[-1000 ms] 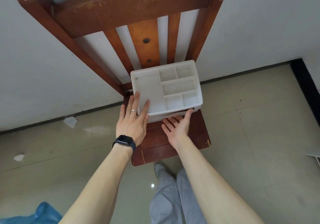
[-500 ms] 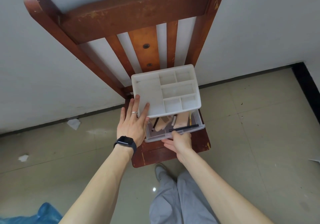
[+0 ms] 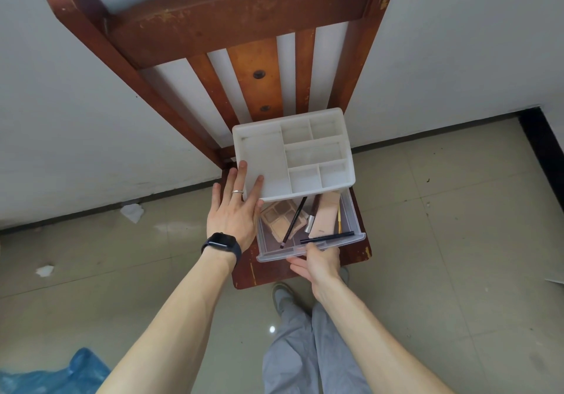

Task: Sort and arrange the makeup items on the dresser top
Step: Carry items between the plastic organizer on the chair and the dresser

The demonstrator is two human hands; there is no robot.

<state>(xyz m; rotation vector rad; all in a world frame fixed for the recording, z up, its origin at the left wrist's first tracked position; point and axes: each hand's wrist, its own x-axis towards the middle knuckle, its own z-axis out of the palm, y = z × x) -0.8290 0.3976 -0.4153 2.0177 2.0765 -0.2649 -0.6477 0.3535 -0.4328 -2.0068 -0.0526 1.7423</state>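
Observation:
A white organizer box [image 3: 265,161] with empty top compartments sits on a wooden chair seat [image 3: 361,248]. Its clear drawer [image 3: 351,219] is pulled out toward me. Inside lie a beige palette [image 3: 279,219], a black pencil [image 3: 294,221], a beige tube [image 3: 325,215], a thin yellow stick and a second dark pencil [image 3: 328,237] along the front. My left hand [image 3: 233,210] rests flat with straight fingers on the organizer's left front corner. My right hand [image 3: 317,264] grips the drawer's front lip from below.
The chair's slatted backrest [image 3: 244,12] rises behind the organizer against a white wall. Tiled floor surrounds the chair, with paper scraps [image 3: 131,212] at the left and a blue plastic bag [image 3: 61,375] at bottom left. My legs and a shoe [image 3: 282,297] are below the seat.
My right hand took hold of the drawer front and pulled the drawer out toward me, exposing the makeup items. My left hand stayed pressed on the organizer.

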